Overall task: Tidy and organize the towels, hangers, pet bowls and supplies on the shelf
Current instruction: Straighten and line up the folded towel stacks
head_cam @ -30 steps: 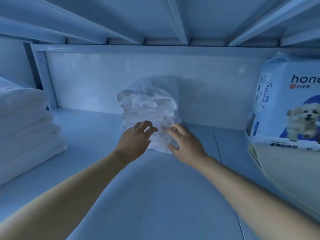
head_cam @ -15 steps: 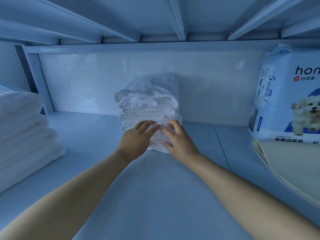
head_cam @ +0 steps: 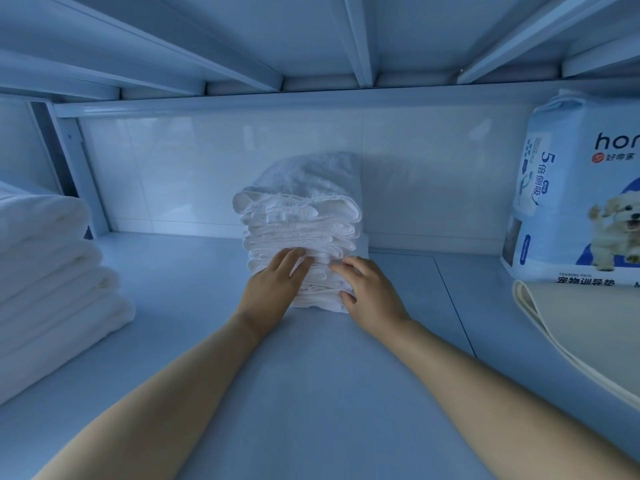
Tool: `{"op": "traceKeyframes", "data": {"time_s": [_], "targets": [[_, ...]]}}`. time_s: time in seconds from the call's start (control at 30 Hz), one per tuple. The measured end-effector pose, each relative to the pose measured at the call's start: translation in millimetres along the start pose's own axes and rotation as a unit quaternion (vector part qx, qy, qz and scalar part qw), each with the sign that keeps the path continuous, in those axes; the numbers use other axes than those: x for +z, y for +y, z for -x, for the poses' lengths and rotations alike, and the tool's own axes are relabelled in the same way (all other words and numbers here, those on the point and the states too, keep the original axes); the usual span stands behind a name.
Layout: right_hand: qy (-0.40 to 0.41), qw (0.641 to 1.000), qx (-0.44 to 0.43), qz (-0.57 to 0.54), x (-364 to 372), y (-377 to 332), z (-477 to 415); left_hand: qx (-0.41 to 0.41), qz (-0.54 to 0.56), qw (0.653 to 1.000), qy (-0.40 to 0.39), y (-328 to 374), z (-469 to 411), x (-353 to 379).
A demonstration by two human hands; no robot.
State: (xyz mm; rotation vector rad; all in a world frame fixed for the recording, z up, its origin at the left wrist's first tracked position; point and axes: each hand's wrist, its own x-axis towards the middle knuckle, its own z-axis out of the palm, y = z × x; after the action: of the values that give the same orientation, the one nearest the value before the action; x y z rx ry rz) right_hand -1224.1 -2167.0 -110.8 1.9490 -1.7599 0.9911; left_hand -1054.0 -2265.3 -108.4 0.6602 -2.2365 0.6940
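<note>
Shelf board [head_cam: 173, 393]: pale blue, flat, spans the whole view; carries every item below.
Upper shelf underside [head_cam: 311, 36]: ribbed metal beams, at 12 o'clock overhead.
Back wall [head_cam: 173, 168]: glossy white tiles behind the shelf.
Large towel stack [head_cam: 52, 271]: white, thick folds, at 9 o'clock, well apart from the hands, partly cut by the frame edge.
Pet pad pack [head_cam: 581, 202]: upright at 2 o'clock against the right edge; printed with a small white dog.
Beige mat [head_cam: 588, 341]: lies flat at 4 o'clock, just in front of and below the pack; whether they touch cannot be told.
Small towel stack [head_cam: 301, 223]: white folded cloths, centre of the shelf, toward the back wall; a gap to the wall cannot be confirmed. Upper layers bulge toward 1 o'clock; edges uneven.
Forearms: both bare, extended from 7 and 5 o'clock, converging on the small stack.
Left hand [head_cam: 273, 289]: palm toward the stack's front face, at its 7 o'clock corner.
Left fingers [head_cam: 294, 259]: straight, close together, laid flat on the cloth; gripping nothing.
Right hand [head_cam: 372, 296]: at the stack's 5 o'clock corner, back of hand up.
Right fingers [head_cam: 343, 268]: gently bent, narrow spread, tips touching the folds; thumb [head_cam: 348, 296] rests on the lower layers. No cloth pinched.
</note>
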Motion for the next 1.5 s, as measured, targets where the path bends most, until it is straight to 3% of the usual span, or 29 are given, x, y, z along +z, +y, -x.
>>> {"op": "traceKeyframes", "data": {"time_s": [0.27,0.57,0.63,0.8,0.9,1.07,1.23,1.4,1.5], "targets": [[-0.031,0.999,0.023,-0.012,-4,-5,-5,0.075,-0.063,0.994,-0.057,-7,-13,-12],[-0.057,0.998,0.006,-0.014,-12,-16,5,0.082,-0.074,0.988,-0.104,0,12,-42],[-0.055,0.998,0.008,-0.017,-15,-18,8,0.045,-0.056,0.990,-0.120,0,31,-47],[-0.033,0.999,0.025,-0.021,-17,-25,16,-0.142,0.033,0.978,-0.147,13,55,-64],[-0.021,0.999,0.031,-0.026,-15,-29,27,-0.196,0.091,0.962,-0.168,20,67,-77],[-0.022,0.998,0.064,-0.013,-18,-31,32,-0.272,0.168,0.939,-0.125,16,85,-89],[-0.051,0.995,0.087,0.021,-23,-34,35,-0.234,0.136,0.950,-0.153,14,72,-80],[-0.059,0.993,0.098,0.019,-22,-31,35,-0.066,0.067,0.983,-0.159,16,36,-65],[-0.062,0.993,0.095,0.026,-21,-31,34,-0.057,0.036,0.983,-0.171,24,24,-52]]}}
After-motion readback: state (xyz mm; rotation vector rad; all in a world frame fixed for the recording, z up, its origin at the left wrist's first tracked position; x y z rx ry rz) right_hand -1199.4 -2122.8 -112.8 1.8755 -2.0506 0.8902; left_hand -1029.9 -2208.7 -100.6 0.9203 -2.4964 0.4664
